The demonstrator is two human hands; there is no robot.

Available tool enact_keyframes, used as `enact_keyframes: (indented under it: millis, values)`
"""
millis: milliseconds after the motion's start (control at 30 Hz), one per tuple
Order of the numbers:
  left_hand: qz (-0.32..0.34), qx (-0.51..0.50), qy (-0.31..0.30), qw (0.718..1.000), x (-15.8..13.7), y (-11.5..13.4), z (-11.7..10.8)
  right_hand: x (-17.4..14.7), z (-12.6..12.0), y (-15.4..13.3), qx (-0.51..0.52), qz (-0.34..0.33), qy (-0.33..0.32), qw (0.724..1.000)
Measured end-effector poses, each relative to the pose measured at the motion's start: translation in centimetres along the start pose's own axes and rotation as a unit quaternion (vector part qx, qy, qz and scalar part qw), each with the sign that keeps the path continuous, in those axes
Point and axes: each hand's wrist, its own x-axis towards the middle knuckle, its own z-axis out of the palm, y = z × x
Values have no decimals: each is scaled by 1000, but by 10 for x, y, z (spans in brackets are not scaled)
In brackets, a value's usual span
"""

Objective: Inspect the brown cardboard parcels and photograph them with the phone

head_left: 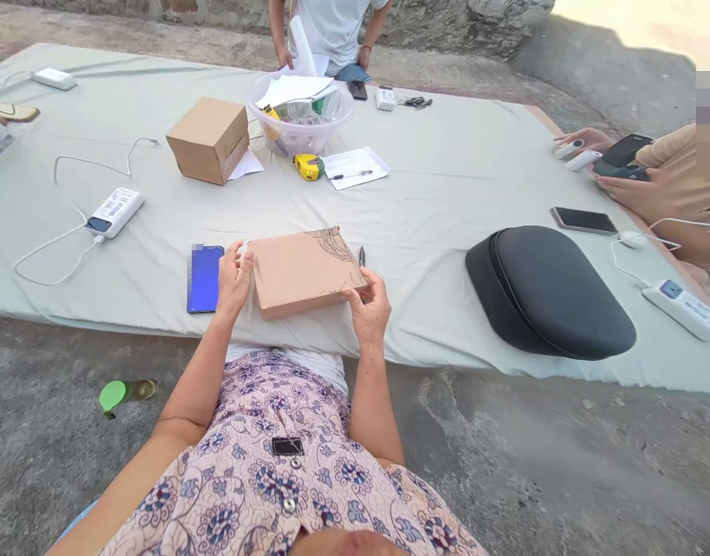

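Observation:
A flat brown cardboard box (302, 266) lies on the cloth-covered table in front of me, with dark scribbled lines on its far right corner. My right hand (371, 305) grips its near right corner, thumb along the front edge and fingers at the side. At the left end of the box is my left hand (236, 279), fingers raised and apart, the thumb close against the edge; whether it touches cannot be told. A phone (205, 279) with a blue screen lies just left of that hand. Behind the box's right side a dark pen (362, 256) is partly hidden.
A taller carton (209, 140), a filled plastic basin (300, 139), a yellow tape measure (308, 167) and a paper sheet (369, 164) stand beyond. A black case (548, 293) is at right, a white power bank (116, 212) at left. Other people are at the far and right edges.

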Motion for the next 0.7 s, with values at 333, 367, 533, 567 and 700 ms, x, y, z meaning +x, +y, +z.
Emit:
enact_keyframes:
  millis: [333, 367, 533, 567, 700]
  values:
    - [153, 133, -68, 977, -40, 24, 4, -4, 8, -6, -9, -2, 30, 1000]
    - [159, 174, -65, 970, -43, 27, 5, -4, 9, -5, -11, -2, 30, 999]
    - [154, 273, -85, 946, -49, 29, 12, -5, 8, -4, -17, -11, 24, 1000]
    - [156, 281, -93, 942, -47, 28, 13, -5, 7, -4, -9, -13, 20, 1000]
    - [170, 289, -115, 935, -36, 23, 10, -4, 4, 0, 42, -21, -11, 999]
